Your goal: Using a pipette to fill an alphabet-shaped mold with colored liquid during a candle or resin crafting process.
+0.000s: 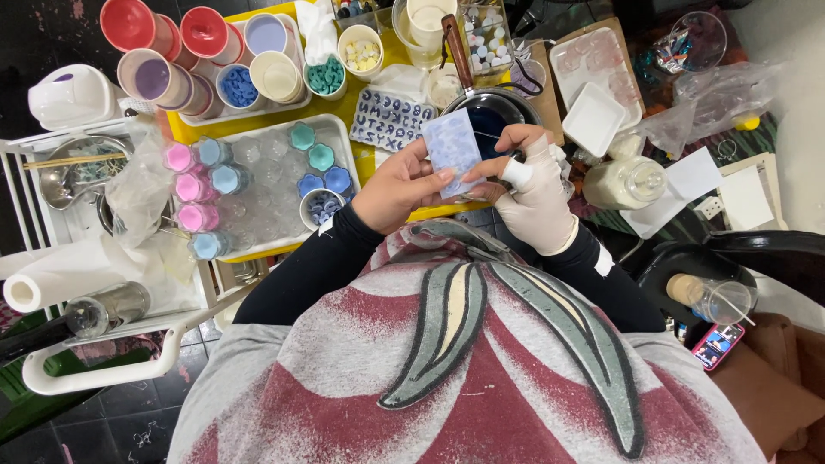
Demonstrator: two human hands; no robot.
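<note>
the pale blue mould sheet [453,146] stands upright between both hands — bare left hand [397,185] pinching its near left edge, gloved right hand [534,191] gripping its right side — just near of the dark pot [490,116].

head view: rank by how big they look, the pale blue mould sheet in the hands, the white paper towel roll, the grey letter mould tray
1. white paper towel roll
2. grey letter mould tray
3. pale blue mould sheet, partly covered by the left hand; close to the tray, so unsure.
</note>
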